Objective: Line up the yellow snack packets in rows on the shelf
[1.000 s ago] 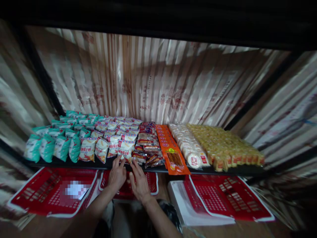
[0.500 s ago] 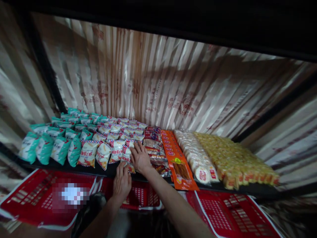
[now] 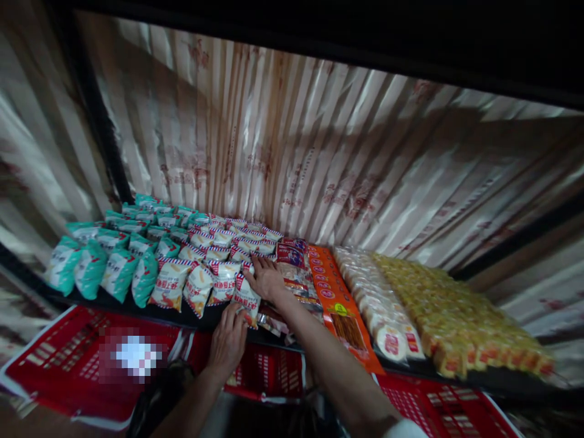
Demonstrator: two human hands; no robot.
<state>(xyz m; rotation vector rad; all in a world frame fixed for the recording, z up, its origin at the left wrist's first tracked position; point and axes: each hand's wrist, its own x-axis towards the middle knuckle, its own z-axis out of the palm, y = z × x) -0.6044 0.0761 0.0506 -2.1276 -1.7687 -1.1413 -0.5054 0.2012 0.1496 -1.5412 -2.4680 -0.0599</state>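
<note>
A white snack bag (image 3: 246, 297) with red lettering and a striped top edge stands at the right end of the front row. My left hand (image 3: 227, 340) pinches its lower edge, fingers curled and close together. Behind its top right corner lies my right hand (image 3: 268, 281), fingers stretched out over the bags behind, holding nothing visible; its thumb side is partly hidden. Matching snack bags (image 3: 172, 283) stand in rows to the left. Just right of my right hand are dark red packets (image 3: 292, 255), partly covered by my forearm.
Teal bags (image 3: 119, 274) fill the shelf's left end. Right of the packets lie an orange packet (image 3: 344, 322), white wrapped rounds (image 3: 390, 344) and yellow wrapped pieces (image 3: 456, 322). Red baskets (image 3: 86, 365) sit below the black shelf edge (image 3: 201, 316). A dark beam (image 3: 319, 30) crosses overhead.
The view has shifted, so the shelf goods appear farther right. The front-row snack bag under my hands sits more upright and its front shows more. Both hands stay close around it.
</note>
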